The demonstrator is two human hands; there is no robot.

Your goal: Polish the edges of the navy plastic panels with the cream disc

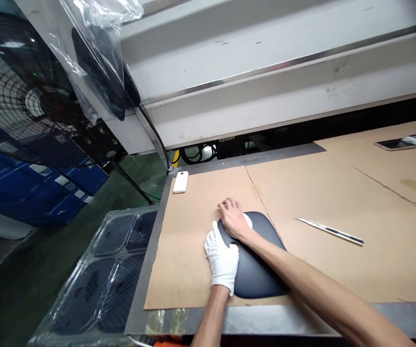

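**Both Hands Busy at Dark Panel**

The dark panel (256, 272) lies on cardboard (184, 241). The gloved left hand (222, 258) meets its edge, fingers together; the bare right hand (234, 219) curls its fingers, grip unclear. Handling seems underway; what's finished or left, I can't tell.

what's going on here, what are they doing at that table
A person has both hands on a dark, smooth pad lying on cardboard. The gloved left hand is at the near-left edge of the pad, and the bare right hand is at its far end. What looks like a craft knife lies untouched to the right on the cardboard.
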